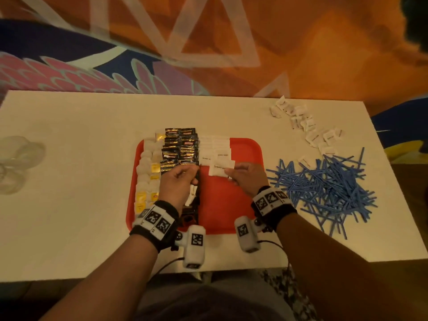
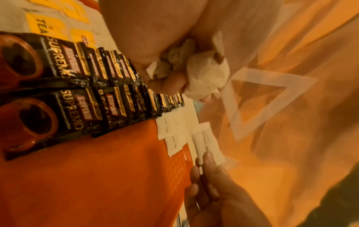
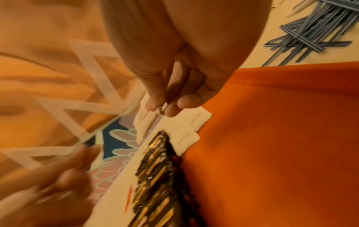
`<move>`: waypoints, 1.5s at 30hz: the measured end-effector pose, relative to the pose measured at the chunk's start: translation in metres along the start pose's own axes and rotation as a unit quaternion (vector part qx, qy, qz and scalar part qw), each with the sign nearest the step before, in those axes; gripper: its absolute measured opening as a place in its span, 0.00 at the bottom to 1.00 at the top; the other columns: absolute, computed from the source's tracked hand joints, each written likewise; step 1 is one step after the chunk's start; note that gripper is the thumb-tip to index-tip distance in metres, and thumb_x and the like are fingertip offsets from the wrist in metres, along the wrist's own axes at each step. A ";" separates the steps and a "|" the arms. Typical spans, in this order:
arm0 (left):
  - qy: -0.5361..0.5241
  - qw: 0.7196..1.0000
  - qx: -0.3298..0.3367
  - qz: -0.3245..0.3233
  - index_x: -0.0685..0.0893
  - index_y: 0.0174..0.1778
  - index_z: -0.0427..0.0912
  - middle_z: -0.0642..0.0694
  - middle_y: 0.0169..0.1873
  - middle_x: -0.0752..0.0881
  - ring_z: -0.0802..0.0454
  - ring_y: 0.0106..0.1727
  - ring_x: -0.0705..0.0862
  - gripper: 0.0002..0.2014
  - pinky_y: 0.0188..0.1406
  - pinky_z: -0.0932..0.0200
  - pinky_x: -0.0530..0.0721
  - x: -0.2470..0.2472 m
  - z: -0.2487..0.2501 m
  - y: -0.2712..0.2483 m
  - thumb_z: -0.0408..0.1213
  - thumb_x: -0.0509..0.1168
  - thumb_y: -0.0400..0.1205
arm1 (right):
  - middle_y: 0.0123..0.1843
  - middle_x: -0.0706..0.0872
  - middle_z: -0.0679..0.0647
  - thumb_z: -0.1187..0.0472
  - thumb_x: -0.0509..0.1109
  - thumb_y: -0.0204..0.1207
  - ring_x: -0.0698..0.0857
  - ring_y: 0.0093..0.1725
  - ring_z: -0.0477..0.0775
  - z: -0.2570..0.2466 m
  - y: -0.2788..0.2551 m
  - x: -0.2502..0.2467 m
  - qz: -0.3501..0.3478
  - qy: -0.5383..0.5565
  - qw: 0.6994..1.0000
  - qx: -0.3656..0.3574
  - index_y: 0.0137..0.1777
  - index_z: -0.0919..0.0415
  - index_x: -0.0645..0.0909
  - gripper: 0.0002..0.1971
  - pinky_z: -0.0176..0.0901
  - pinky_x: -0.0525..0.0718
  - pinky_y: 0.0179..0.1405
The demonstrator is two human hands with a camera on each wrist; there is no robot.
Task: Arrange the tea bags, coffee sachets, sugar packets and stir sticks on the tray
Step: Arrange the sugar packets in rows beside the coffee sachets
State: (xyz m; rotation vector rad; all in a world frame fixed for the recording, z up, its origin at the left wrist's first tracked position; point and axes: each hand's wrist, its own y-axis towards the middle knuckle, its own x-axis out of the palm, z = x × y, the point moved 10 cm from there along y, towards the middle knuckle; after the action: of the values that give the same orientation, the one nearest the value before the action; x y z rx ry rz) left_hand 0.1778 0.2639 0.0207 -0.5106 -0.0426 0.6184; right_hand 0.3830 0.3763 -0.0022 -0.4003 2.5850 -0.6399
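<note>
Sugar packet [image 1: 217, 169] pinched in right hand [image 1: 246, 179] fingertips above red tray [image 1: 231, 205]; more white packets [image 2: 205, 79] bunched in curled left hand [image 1: 177, 184].

Head camera looks down; both wrist cameras (very close) share the tray [image 1: 240, 205].

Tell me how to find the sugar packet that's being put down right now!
Look at the red tray on the white table. Right of the black coffee sachets lie rows of white sugar packets. The one you want is nearest the person, pinched by the right hand.
</note>
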 end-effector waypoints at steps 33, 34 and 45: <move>-0.072 0.990 -0.087 0.079 0.89 0.49 0.42 0.48 0.30 0.84 0.52 0.37 0.85 0.05 0.48 0.48 0.83 -0.043 -0.039 0.013 0.38 0.69 0.84 | 0.61 0.77 0.54 0.64 0.74 0.76 0.77 0.66 0.55 0.004 0.101 0.054 -0.018 -0.252 0.958 -0.137 0.54 0.51 0.85 0.10 0.37 0.71 0.60; -0.071 0.991 -0.087 0.077 0.89 0.50 0.42 0.48 0.29 0.84 0.53 0.37 0.85 0.05 0.49 0.47 0.83 -0.044 -0.040 0.014 0.38 0.69 0.84 | 0.62 0.76 0.54 0.64 0.74 0.76 0.75 0.67 0.55 0.004 0.100 0.053 -0.014 -0.249 0.959 -0.135 0.55 0.50 0.86 0.10 0.36 0.70 0.61; -0.092 0.990 -0.099 0.036 0.86 0.37 0.46 0.49 0.28 0.81 0.49 0.30 0.78 0.11 0.37 0.52 0.79 -0.011 -0.024 0.019 0.44 0.70 0.84 | 0.42 0.88 0.46 0.55 0.77 0.74 0.82 0.41 0.39 -0.053 0.019 0.034 -0.060 -0.102 0.982 -0.151 0.45 0.51 0.86 0.03 0.26 0.77 0.37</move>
State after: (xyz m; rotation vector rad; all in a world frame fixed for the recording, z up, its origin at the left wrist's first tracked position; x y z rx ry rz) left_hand 0.1629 0.2605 -0.0078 -0.6476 -0.2637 0.7353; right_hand 0.3248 0.3997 0.0185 -0.6850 2.4754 -0.2279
